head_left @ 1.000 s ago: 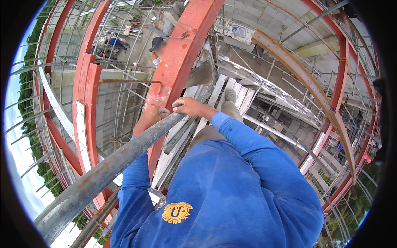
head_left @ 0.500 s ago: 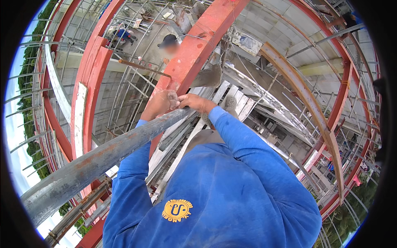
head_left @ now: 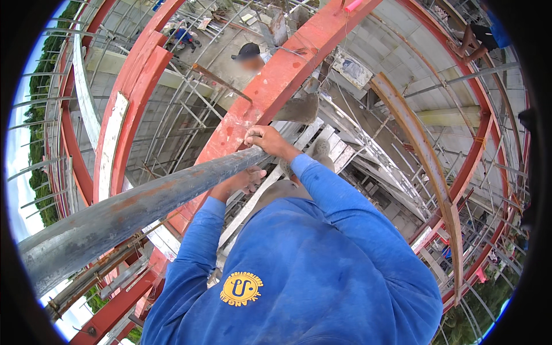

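The shirt (head_left: 339, 282) is blue, with long sleeves (head_left: 339, 192) and round yellow emblem (head_left: 241, 288); the trousers (head_left: 279, 192) look greyish-brown.

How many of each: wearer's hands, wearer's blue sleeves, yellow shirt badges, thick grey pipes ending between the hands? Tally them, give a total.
Left hand, right hand: 2
Left sleeve, right sleeve, both blue: 2
Yellow shirt badge: 1
Thick grey pipe: 1
Total: 6

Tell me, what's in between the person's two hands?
The grey pipe: in the head view, its far end shows between the right hand, above, and the left hand, below.
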